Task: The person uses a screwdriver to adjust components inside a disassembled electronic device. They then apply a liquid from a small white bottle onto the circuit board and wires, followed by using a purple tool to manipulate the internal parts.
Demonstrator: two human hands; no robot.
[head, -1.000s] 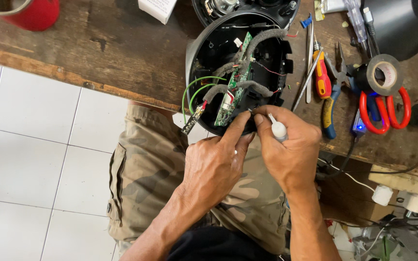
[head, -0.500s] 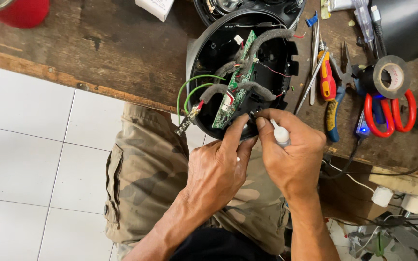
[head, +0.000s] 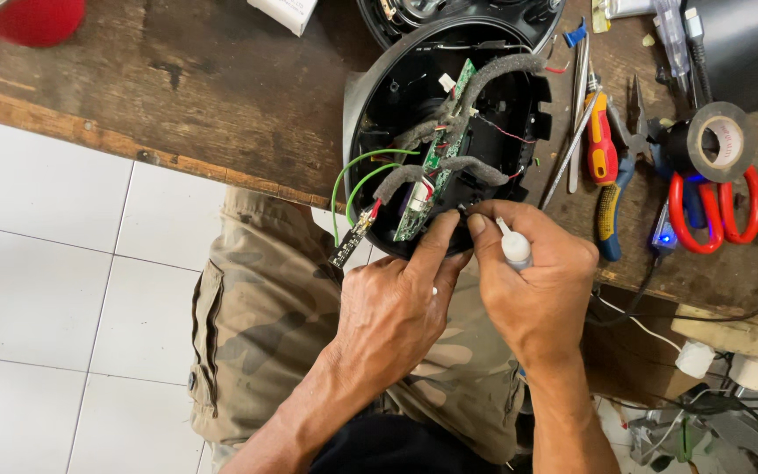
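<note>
One round black plastic housing (head: 396, 96), opened, at the edge of one worn wooden bench (head: 177, 96); one green circuit board (head: 436, 158) inside. Left hand (head: 396, 307): forefinger extended onto housing rim. Right hand (head: 537, 281): fingers closed around one small white squeeze bottle (head: 512, 248). Two green wires (head: 353, 180).

Black round shell (head: 379, 114) lies open side up at the bench edge, overhanging the lap. Inside, a narrow green board (head: 430, 175) is set on a slant, crossed by grey foam-wrapped leads (head: 493, 75). Two green wires (head: 357, 180) loop out over the near rim. A small white bottle (head: 513, 248), nozzle toward the shell's lower edge, is held tilted just beside the board's lower end.
</note>
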